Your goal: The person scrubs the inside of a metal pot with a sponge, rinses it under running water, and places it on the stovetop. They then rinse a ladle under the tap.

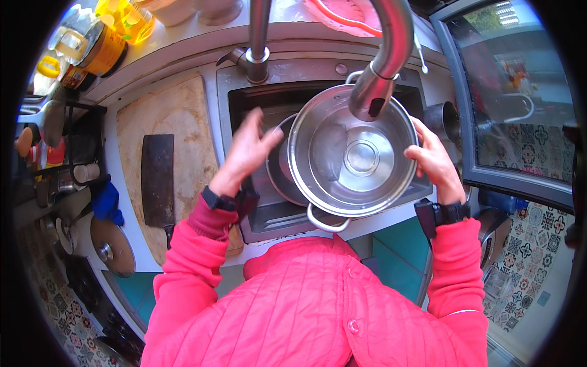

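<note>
A two-handled stainless steel pot (321,151) stands over the sink (275,225), under the faucet's spray head (372,98). My right hand (431,153) grips its right rim, the thumb at the inside edge. Left of the pot, my left hand (257,147) is slightly blurred, with thumb and fingers apart and nothing held. Partly hidden beneath the pot, a second round vessel (279,174) sits in the sink. Inside the pot a curved line shows around its base; whether it is water, I cannot tell.
On the left, a cleaver (158,179) lies on a worn cutting board (192,114). A glass lid (120,257) and a blue cloth (106,202) are farther left. The open window (467,137) and a small metal pot (442,120) stand at right. A pink basket (339,27) is behind the sink.
</note>
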A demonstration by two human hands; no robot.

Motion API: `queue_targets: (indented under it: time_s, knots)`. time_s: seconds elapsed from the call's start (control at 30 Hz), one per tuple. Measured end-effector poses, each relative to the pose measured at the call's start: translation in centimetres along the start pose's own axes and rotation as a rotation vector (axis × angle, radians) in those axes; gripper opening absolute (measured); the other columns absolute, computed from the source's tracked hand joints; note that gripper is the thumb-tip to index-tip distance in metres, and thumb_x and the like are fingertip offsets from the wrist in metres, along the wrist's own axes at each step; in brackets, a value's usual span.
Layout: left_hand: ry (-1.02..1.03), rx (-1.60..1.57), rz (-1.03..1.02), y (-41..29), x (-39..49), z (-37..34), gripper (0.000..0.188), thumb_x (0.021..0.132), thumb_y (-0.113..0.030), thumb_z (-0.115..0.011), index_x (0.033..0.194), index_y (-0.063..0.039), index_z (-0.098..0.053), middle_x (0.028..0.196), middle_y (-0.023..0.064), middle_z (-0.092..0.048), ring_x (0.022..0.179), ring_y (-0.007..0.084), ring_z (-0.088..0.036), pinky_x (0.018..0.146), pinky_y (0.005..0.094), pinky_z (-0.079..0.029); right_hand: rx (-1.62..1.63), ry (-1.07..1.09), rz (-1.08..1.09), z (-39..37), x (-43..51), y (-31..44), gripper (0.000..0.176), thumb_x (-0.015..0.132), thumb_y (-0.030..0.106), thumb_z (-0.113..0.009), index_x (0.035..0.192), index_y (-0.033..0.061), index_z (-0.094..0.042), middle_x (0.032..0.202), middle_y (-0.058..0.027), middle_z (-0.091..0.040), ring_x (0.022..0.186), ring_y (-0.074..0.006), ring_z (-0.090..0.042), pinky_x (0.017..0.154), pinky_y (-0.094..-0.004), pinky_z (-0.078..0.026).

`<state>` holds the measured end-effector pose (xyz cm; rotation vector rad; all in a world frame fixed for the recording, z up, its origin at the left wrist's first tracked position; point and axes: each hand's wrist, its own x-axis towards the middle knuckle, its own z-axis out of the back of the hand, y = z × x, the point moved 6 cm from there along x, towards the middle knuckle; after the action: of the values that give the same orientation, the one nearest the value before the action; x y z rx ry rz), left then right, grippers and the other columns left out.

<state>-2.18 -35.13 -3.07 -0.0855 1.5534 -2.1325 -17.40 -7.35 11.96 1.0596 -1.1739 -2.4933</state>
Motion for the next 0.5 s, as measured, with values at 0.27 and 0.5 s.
queue_targets:
  time_s: [0.27,0.5]
  knots:
    - [0.859,-0.741,0.648,-1.1,-6.1,-17.1,0.033,0.085,-0.010,-0.058,0.115,0.002,-0.054,0.098,0.0125,-0.064,0.081,0.0238,-0.067,0.072,0.0395,-0.058,0.073,-0.110,-0.065,6.9,-5.5,-3.3,0.062,0.077,0.000,-0.054,0.137,0.0043,-0.041,0.095,-0.0048,-0.062,0.054,-0.0041,-0.052,0.041,-0.0158,-0.038]
    - [0.759,-0.914,0.731,-5.9,-10.2,-23.9,0.033,0.083,0.002,-0.050,0.115,0.005,-0.051,0.099,0.0152,-0.063,0.085,0.0266,-0.067,0.075,0.0394,-0.059,0.142,-0.533,0.104,11.4,-14.1,-10.8,0.046,0.094,0.028,-0.052,0.133,0.0057,-0.043,0.104,-0.0043,-0.059,0.081,-0.0081,-0.058,0.065,-0.0204,-0.048]
